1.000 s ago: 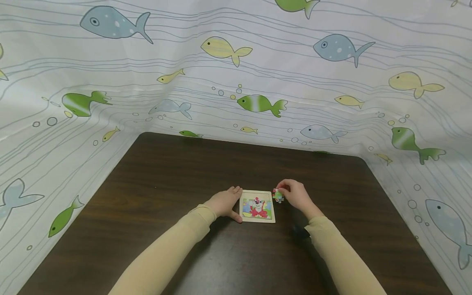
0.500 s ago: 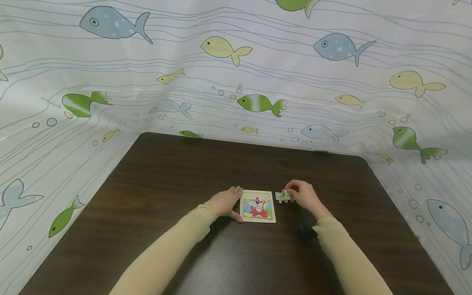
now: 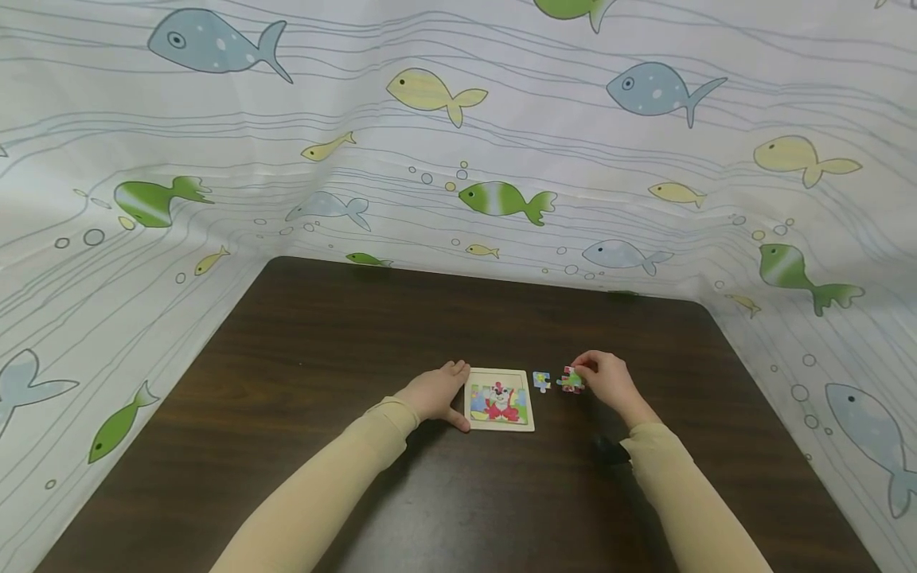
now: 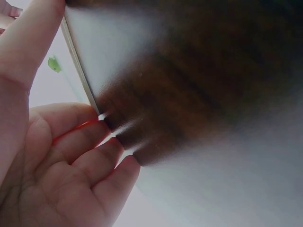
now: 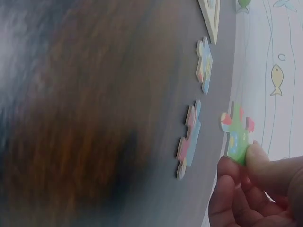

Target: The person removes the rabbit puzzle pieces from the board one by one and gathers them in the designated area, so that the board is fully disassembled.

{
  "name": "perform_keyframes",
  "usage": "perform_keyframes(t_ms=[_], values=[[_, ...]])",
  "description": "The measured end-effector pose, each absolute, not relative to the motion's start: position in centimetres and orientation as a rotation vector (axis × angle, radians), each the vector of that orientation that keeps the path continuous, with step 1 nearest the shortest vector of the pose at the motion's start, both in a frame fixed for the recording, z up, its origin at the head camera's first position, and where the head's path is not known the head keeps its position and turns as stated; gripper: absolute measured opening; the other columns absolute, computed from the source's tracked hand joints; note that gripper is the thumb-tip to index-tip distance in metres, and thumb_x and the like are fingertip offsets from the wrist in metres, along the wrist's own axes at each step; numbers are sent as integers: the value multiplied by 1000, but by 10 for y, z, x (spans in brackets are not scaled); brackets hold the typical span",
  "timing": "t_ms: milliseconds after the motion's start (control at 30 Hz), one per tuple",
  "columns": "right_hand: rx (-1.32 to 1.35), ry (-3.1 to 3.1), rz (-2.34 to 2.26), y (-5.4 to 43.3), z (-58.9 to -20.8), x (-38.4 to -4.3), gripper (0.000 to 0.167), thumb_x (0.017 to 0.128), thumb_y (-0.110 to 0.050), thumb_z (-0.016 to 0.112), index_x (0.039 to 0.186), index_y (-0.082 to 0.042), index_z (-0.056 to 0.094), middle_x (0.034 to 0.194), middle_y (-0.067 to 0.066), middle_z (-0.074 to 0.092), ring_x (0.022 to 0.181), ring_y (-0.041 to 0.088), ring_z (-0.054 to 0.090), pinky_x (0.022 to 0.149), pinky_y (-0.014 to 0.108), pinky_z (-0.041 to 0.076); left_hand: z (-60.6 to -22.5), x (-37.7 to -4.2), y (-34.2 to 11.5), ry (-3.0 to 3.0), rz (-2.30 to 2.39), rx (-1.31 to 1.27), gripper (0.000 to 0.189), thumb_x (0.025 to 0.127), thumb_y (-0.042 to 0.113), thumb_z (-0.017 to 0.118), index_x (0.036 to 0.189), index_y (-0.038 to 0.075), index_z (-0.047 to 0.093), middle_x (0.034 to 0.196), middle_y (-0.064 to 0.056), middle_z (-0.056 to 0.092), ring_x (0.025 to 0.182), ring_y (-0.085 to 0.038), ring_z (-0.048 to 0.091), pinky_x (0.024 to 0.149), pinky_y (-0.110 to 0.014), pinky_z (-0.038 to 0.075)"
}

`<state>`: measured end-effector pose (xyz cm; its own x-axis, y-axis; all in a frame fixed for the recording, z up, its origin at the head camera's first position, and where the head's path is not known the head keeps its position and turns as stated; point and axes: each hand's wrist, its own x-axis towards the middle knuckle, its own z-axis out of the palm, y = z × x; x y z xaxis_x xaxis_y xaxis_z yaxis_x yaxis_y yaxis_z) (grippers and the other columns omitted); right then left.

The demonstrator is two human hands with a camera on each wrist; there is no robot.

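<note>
A square wooden puzzle tray (image 3: 501,374) lies on the table, with a red-and-white animal picture (image 3: 499,404) assembled in its lower part. My left hand (image 3: 437,394) rests at the tray's left edge, fingers straight at the far corner and thumb by the near one. In the right wrist view, my right hand (image 5: 258,187) pinches a green puzzle piece (image 5: 239,135) with red-and-white knobs, raised off the table. Under it lies a pink-and-blue puzzle piece (image 5: 189,139). Between this and the tray is a blue-and-yellow puzzle piece (image 5: 204,65).
The dark wooden table (image 3: 372,326) extends around the tray and both arms. A white curtain (image 3: 430,231) printed with fish hangs along its back and sides.
My right hand has moved right, away from the tray, with puzzle pieces. The blue-and-yellow piece now lies apart beside the tray. The left hand stays at the tray's edge.
</note>
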<state>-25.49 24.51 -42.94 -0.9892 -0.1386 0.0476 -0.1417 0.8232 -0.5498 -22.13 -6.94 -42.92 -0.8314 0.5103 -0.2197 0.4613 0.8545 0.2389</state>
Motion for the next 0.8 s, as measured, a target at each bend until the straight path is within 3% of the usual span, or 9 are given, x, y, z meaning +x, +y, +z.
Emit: perform_keyframes(t_ms=[800], values=[[144, -3059, 850, 288, -430, -251, 13, 93, -10, 59, 94, 1, 67, 86, 12, 64, 71, 20, 53, 62, 32, 45, -429, -220, -68, 2746, 254, 723, 104, 70, 51, 76, 148, 0, 29, 154, -15, 26, 142, -28, 25, 111, -38, 32]])
